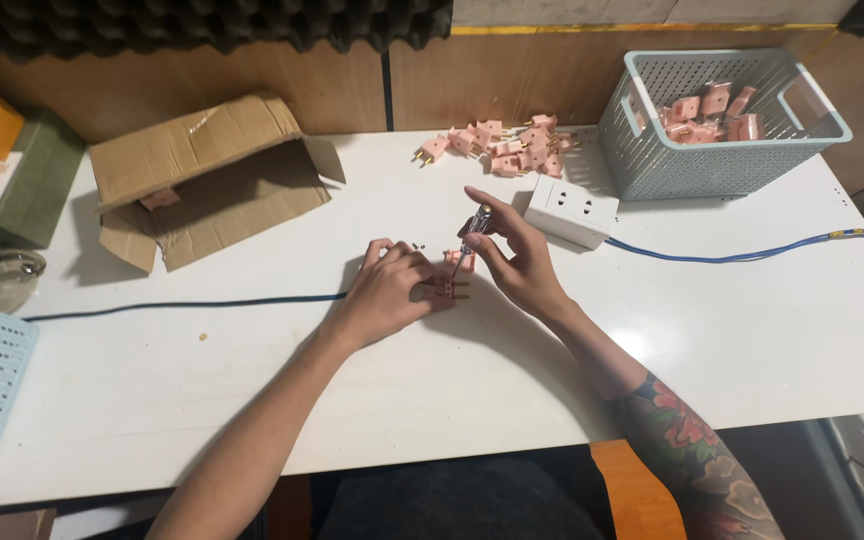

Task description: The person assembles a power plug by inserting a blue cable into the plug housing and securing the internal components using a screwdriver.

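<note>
My left hand (389,290) rests on the white table (252,380) and pins down a small pink plug (448,289) with brass prongs. My right hand (515,255) grips a small screwdriver (472,232) and holds it upright, tip down on the pink plug. A second pink piece (460,259) lies just behind the plug. Two tiny screws (415,244) lie on the table beside my left fingers.
A pile of pink plugs (500,146) lies at the back. A light blue basket (717,120) at the back right holds more plugs. A white socket block (573,209) with a blue cable (752,252) sits right of my hands. An open cardboard box (202,180) lies at the left.
</note>
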